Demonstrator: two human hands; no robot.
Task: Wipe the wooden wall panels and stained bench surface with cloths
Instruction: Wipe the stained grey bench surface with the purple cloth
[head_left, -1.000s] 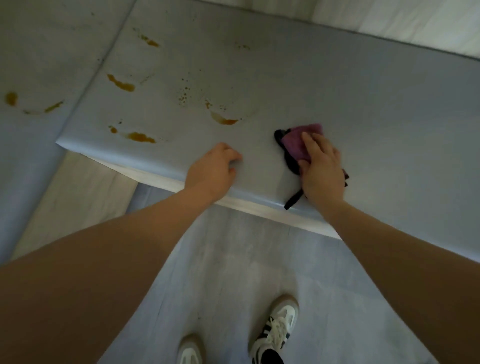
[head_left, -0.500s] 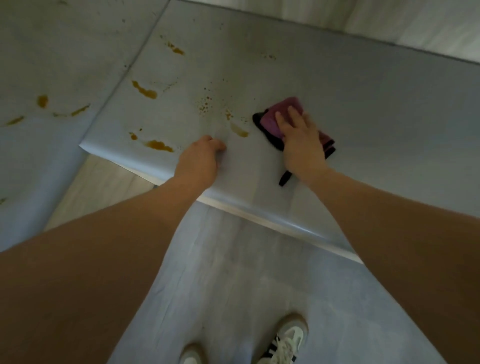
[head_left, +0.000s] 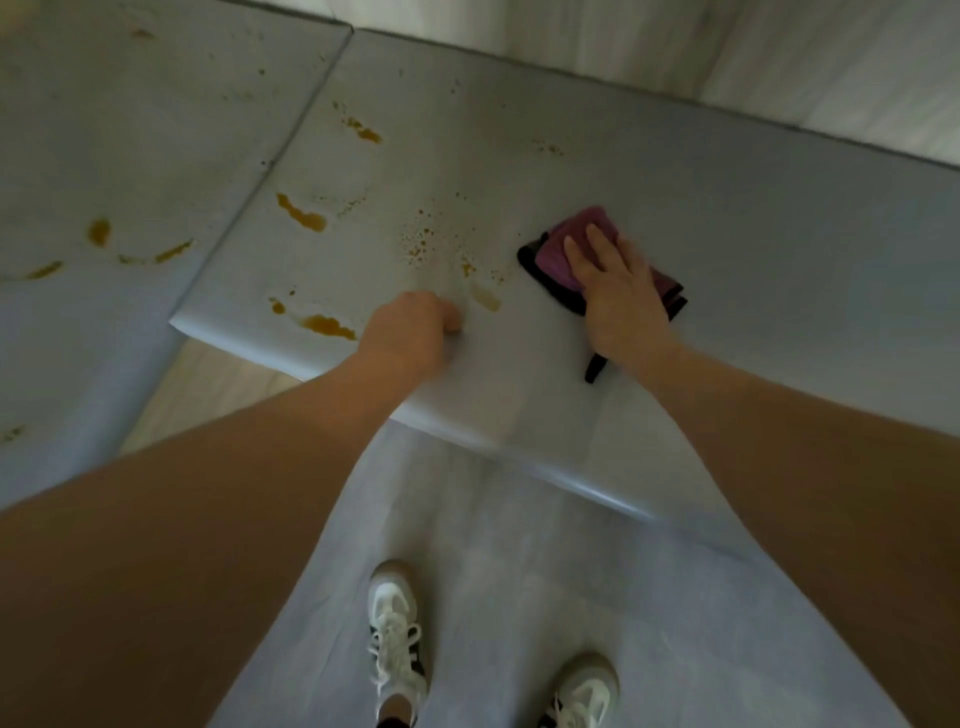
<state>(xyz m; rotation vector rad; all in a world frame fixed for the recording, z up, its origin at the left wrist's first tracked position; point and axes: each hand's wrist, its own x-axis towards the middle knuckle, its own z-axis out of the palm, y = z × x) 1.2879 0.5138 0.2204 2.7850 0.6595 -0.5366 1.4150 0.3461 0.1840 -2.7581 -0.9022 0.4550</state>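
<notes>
Head view looks down on a pale grey bench marked with brown stains. The right hand lies flat, fingers straight, pressing a purple cloth with a dark edge onto the bench just right of a faint smear. The left hand rests on the bench near its front edge, fingers curled under and holding nothing. White sneakers stand on the floor below.

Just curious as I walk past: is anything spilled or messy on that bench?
Yes. Brown stains and fine spatter mark the grey bench, left of the purple cloth under the right hand.
</notes>
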